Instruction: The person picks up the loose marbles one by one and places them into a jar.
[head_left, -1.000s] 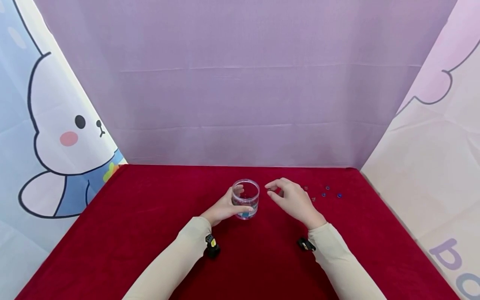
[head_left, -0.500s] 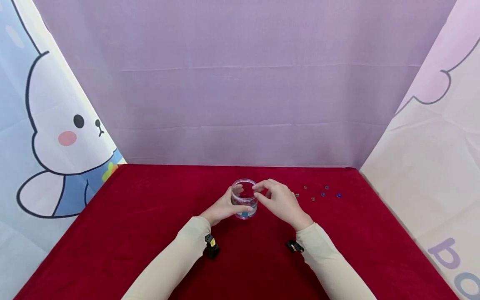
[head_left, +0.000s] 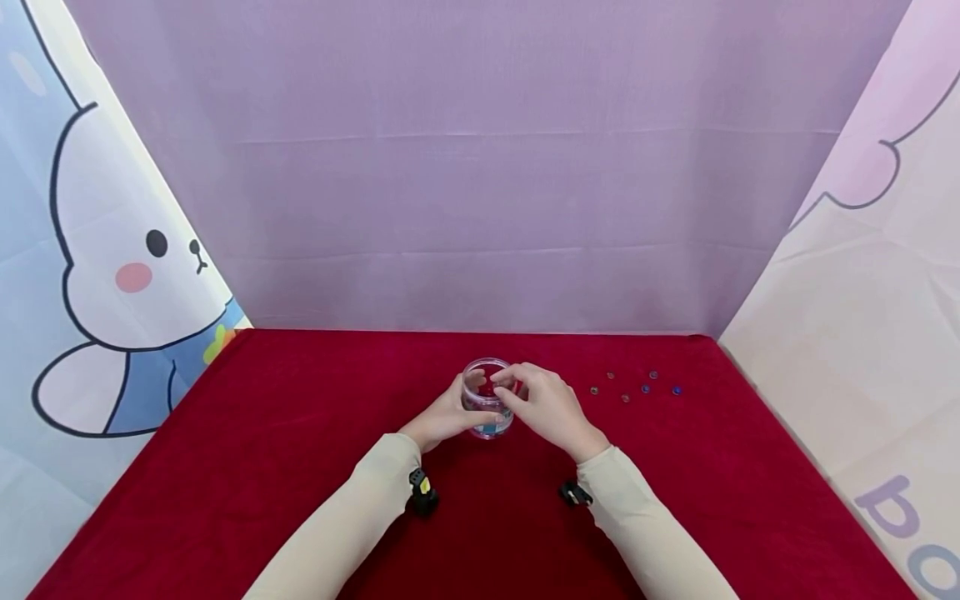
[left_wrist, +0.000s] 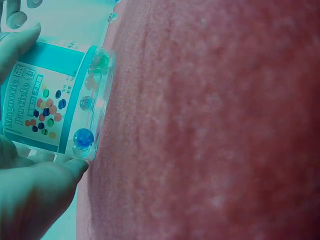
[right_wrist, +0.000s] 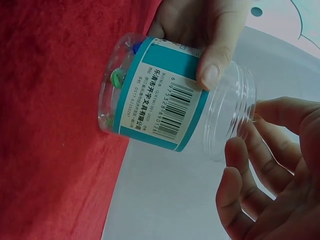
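Observation:
My left hand grips a clear plastic jar around its side, thumb in front and fingers behind. The jar is open at the top, and its blue-green label reads "Magnetic Particle". Several small translucent magnetic pins, among them a blue one and a green one, lie at its bottom. Over the mouth of the jar is my right hand, its thumb and index fingertips right at the rim. They pinch a small yellowish translucent pin, mostly hidden by the fingers.
Right of my right hand, several small pins lie loose on the red cloth, including a bright blue one and a greenish one. A purple curtain rises behind the table. Printed sheets hang at both sides.
My right hand has moved left from beside the jar to over its mouth, with the small pin between its fingertips. The left hand and jar stay in place.

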